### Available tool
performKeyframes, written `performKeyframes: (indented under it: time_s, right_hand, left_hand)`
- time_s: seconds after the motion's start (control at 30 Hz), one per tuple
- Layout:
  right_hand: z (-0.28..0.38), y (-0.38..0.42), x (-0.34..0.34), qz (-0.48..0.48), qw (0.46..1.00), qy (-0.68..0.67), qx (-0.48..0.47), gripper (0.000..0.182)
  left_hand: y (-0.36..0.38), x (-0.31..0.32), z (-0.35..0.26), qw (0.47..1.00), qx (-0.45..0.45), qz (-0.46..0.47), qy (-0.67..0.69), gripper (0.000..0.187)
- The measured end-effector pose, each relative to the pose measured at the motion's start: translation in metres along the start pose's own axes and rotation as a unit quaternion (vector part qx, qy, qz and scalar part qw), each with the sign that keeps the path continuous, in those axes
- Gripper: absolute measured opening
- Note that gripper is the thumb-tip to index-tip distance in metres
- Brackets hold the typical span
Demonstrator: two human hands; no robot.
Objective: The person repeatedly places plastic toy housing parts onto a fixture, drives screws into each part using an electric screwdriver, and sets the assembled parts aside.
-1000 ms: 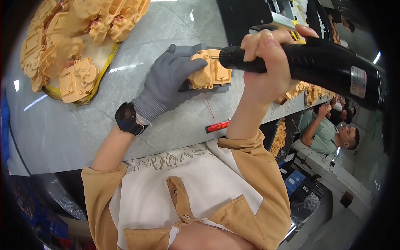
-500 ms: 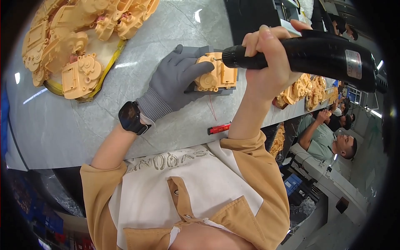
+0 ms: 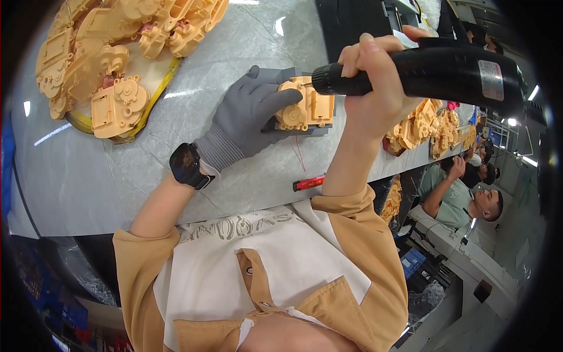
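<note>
My left hand [image 3: 249,111], in a grey glove, grips an orange plastic housing [image 3: 304,110], its thumb lying across the housing's top. Beneath the housing is a grey block fixture [image 3: 321,130]. My bare right hand [image 3: 378,76] is wrapped round a black electric screwdriver [image 3: 446,70], held nearly level. The screwdriver's tip points left and meets the upper part of the housing; the exact contact spot is too small to make out. A thin red wire [image 3: 299,154] trails from under the housing onto the table.
A red box cutter [image 3: 308,183] lies near the front edge of the grey table [image 3: 176,126]. At the left, a yellow-rimmed tray [image 3: 153,97] holds many orange housings [image 3: 120,105]. More orange parts [image 3: 416,126] lie at the right. A co-worker [image 3: 451,193] sits farther right.
The screwdriver's rear end has dipped slightly while its tip stays at the housing. My left hand keeps its grip. The whole view has shifted a little.
</note>
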State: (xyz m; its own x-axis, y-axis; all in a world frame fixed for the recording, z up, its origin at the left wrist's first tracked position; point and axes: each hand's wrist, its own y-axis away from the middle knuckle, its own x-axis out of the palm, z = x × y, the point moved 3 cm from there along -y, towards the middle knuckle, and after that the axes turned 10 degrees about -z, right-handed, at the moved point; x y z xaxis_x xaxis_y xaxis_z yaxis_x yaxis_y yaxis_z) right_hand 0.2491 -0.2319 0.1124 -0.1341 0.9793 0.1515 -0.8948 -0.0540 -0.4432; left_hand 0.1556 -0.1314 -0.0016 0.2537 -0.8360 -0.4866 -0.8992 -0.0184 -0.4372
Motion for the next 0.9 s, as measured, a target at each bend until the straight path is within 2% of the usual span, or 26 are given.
performKeyframes:
  time_s: [0.9]
  right_hand:
    - [0.0005, 0.0030, 0.0019, -0.018, 1.000, 0.010, -0.003, 0.047]
  left_hand:
    - [-0.0005, -0.0008, -0.0007, 1.000, 0.006, -0.007, 0.002, 0.066]
